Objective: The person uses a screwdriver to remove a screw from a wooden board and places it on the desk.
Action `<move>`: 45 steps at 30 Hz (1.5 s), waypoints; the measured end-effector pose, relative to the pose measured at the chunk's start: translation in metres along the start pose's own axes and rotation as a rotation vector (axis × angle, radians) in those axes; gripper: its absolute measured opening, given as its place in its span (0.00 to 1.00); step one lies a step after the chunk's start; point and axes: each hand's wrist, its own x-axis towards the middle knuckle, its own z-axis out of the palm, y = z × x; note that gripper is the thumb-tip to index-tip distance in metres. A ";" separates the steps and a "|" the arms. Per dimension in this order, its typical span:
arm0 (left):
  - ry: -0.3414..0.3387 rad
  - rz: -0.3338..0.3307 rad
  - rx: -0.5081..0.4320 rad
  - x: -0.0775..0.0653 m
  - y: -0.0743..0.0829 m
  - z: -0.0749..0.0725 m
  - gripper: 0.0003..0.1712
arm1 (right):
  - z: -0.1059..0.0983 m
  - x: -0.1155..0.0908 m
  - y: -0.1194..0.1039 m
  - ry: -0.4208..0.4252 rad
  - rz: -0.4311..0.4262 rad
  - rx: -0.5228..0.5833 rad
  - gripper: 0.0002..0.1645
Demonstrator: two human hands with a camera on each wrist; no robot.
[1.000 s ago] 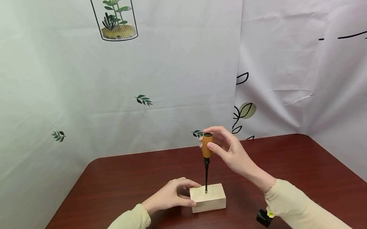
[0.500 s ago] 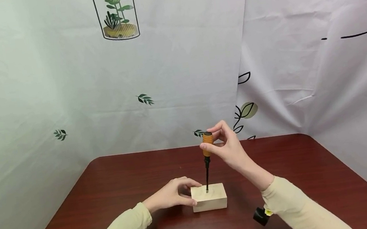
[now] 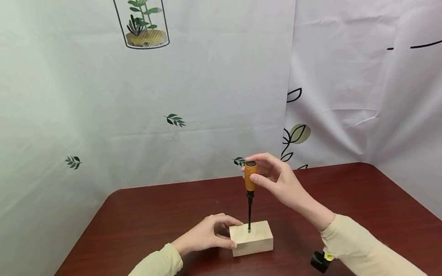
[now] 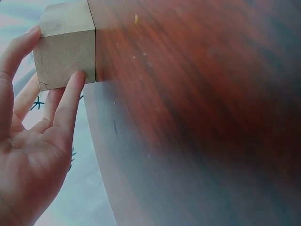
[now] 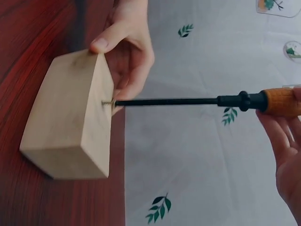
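A pale wooden block (image 3: 252,246) lies on the table in the head view. My left hand (image 3: 205,237) grips its left end, thumb on the near side and fingers toward the far side. A small screw (image 5: 108,102) stands partly out of the block's top face, seen in the right wrist view. The screwdriver (image 3: 250,179) is nearly upright, its dark shaft (image 5: 169,101) meeting the screw head. Around its orange handle are the thumb and fingers of my right hand (image 3: 284,184). In the left wrist view, fingertips touch the block's end face (image 4: 66,59).
The dark red-brown table (image 3: 163,209) extends around the block. Behind it hangs a pale cloth (image 3: 215,88) printed with leaves and jars. A black device (image 3: 320,261) is strapped at the right wrist, below the sleeve.
My right thumb swung left across the screwdriver handle half a second ago and is back at its right side now. The block and my left hand stay nearly still.
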 end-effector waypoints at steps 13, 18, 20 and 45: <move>0.014 0.025 0.039 0.003 -0.003 0.001 0.27 | 0.014 0.004 0.003 0.111 0.078 0.018 0.30; 0.010 0.015 0.049 0.003 -0.003 0.000 0.26 | 0.011 0.007 -0.002 0.185 0.102 -0.074 0.28; 0.009 0.011 0.053 0.003 -0.003 -0.001 0.26 | 0.010 0.007 -0.003 0.195 0.095 -0.096 0.26; 0.007 0.010 0.049 0.000 0.002 0.000 0.27 | 0.019 0.002 0.001 0.149 0.080 -0.089 0.31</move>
